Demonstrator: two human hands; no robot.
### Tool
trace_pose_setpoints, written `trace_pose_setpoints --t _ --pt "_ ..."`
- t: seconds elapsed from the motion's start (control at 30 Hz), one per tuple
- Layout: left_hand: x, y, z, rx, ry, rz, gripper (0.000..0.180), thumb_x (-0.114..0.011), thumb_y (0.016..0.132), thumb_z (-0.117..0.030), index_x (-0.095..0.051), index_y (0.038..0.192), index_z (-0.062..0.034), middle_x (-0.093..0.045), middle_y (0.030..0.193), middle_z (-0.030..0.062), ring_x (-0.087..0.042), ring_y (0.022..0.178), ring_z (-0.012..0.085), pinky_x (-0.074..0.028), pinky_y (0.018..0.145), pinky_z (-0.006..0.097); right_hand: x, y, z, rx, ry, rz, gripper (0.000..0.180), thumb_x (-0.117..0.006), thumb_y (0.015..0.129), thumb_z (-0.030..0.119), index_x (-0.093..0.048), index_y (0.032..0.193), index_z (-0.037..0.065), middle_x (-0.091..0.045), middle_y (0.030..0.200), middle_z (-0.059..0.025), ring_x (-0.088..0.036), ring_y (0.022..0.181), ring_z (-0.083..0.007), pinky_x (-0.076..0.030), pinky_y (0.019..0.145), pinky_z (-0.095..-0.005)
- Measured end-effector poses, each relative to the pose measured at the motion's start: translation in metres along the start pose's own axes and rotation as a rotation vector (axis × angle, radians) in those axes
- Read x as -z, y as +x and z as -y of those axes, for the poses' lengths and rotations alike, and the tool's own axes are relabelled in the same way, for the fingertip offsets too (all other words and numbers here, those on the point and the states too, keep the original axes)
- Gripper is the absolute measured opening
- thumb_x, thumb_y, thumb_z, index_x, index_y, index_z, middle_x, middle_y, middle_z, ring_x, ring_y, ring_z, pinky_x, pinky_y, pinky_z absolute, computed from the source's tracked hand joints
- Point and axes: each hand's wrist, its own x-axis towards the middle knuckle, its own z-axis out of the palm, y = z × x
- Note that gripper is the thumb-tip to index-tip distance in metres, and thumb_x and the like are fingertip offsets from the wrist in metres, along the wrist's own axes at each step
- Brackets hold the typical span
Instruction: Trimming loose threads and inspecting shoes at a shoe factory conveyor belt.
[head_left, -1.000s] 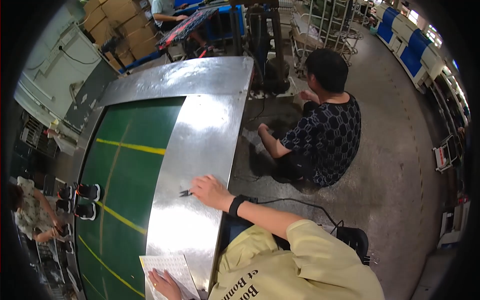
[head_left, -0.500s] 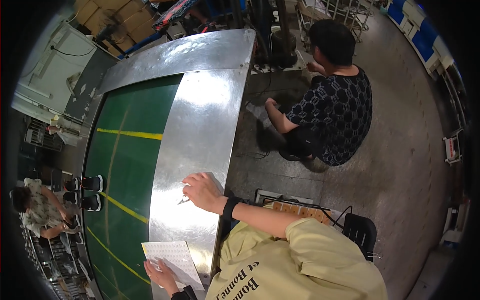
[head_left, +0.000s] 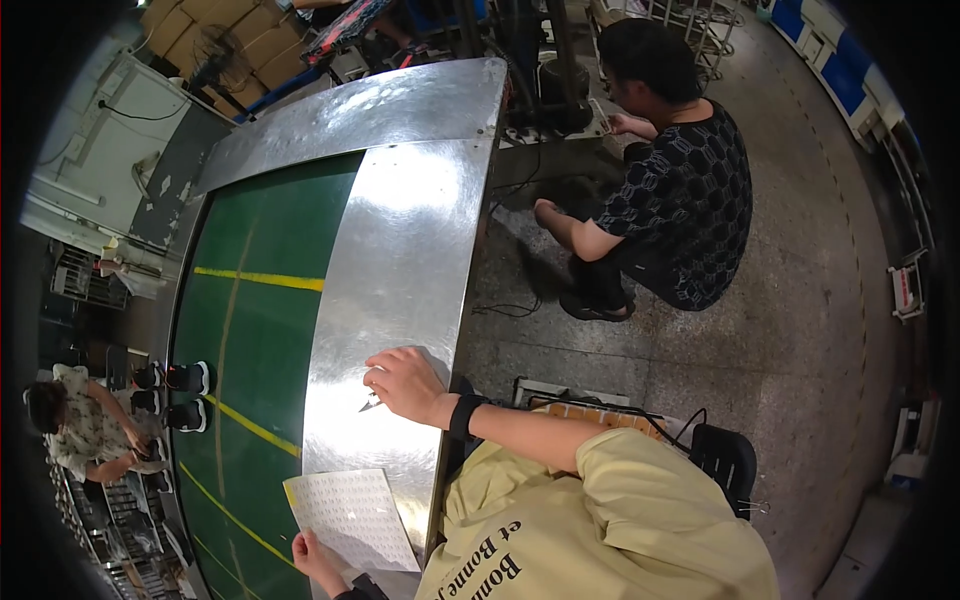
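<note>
My left hand (head_left: 316,561) pinches the lower left edge of a white sheet (head_left: 352,512) with rows of small printed marks. The sheet lies over the near end of the metal ledge and partly over the belt's edge. On the shiny metal ledge (head_left: 395,250) rests my right hand (head_left: 408,388), its fingers curled round a small pointed tool (head_left: 369,404). Only the tool's dark tip shows; my fingers hide the rest, so its exact kind is unclear.
Left of the ledge runs a green conveyor belt (head_left: 270,220) with yellow lines. Dark shoes (head_left: 188,397) stand at its far side, by a seated person (head_left: 85,425). Another person (head_left: 690,200) crouches on the floor at right. A black chair (head_left: 722,465) stands close by.
My left hand has gone from lying over the sheet to gripping its edge, and the sheet has shifted up and right. The belt and shoes have slid slightly nearer. My right hand stays put.
</note>
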Motion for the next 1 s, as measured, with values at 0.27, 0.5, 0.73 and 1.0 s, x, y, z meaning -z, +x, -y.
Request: trace_pose_setpoints --t 0.27,0.5,0.73,1.0 --pt "-0.016 -0.013 -0.143 -0.240 -0.008 0.500 0.007 -0.064 0.080 -0.002 -0.058 0.081 0.0015 -0.048 0.072 -0.0043 -0.043 0.066 0.0033 -0.036 0.060 0.017 0.001 0.022 0.124 0.511 0.329 -0.004 0.008 -0.060 0.071 0.016 -0.060 0.076 0.009 -0.059 0.097 -0.0071 -0.053 0.096 -0.0199 -0.038 0.086 -0.0380" --pt "-0.031 -0.027 -0.190 -0.322 0.047 0.637 0.006 -0.064 0.077 0.004 -0.059 0.080 0.0026 -0.045 0.070 -0.0044 -0.042 0.063 0.0028 -0.033 0.056 0.017 0.002 0.019 0.122 0.458 0.104 0.420 0.013 -0.059 0.072 0.021 -0.058 0.061 0.014 -0.056 0.054 0.0000 -0.054 0.056 -0.0176 -0.036 0.071 -0.0304" --pt "-0.035 -0.019 -0.163 -0.199 0.002 0.610 0.007 -0.064 0.078 0.000 -0.062 0.083 0.0047 -0.057 0.071 -0.0014 -0.048 0.062 0.0043 -0.038 0.056 0.018 0.009 0.024 0.098 0.378 0.102 0.542 0.021 -0.061 0.075 0.031 -0.060 0.064 0.012 -0.059 0.056 -0.0019 -0.055 0.053 -0.0198 -0.035 0.066 -0.0311" --pt "-0.018 -0.034 -0.197 -0.097 0.077 0.467 0.017 -0.064 0.081 -0.006 -0.063 0.092 0.0069 -0.063 0.080 0.0046 -0.054 0.069 0.0107 -0.045 0.063 0.024 0.015 0.038 0.096 0.307 0.108 0.598 0.024 -0.061 0.075 0.035 -0.062 0.068 0.012 -0.060 0.058 -0.0008 -0.058 0.056 -0.0192 -0.038 0.067 -0.0337"
